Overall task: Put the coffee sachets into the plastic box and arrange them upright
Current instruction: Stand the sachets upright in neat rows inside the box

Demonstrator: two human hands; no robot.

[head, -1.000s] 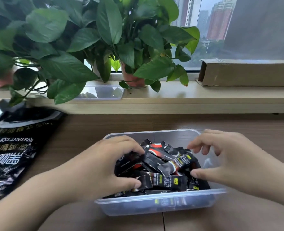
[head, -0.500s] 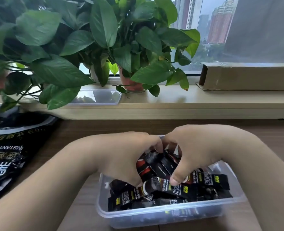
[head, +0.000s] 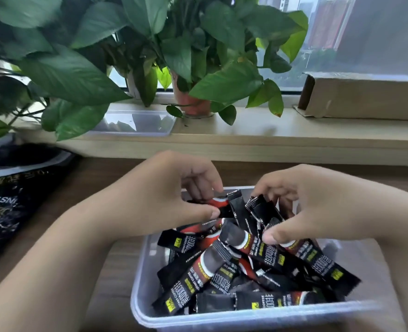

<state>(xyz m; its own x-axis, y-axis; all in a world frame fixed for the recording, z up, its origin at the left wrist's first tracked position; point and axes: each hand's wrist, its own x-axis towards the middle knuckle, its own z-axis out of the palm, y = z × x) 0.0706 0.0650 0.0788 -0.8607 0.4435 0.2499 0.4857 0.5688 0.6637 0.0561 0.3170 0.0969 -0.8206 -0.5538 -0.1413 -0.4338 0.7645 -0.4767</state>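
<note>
A clear plastic box sits on the wooden table in front of me, full of black and red coffee sachets lying in a loose, tilted heap. My left hand pinches the end of one sachet at the far side of the box, between thumb and fingers. My right hand grips a few sachets beside it, thumb pressed on the pile. Several sachets near the hands stand nearly upright; the ones at the front lie flat or slanted.
A large black instant coffee bag lies on the table at the left. On the window ledge behind stand leafy potted plants, a clear plastic lid and a long cardboard box.
Both hands have lifted out of the pile and moved slightly apart at the far side of the box, each now pinching sachets and raising their ends. The view has shifted closer.
</note>
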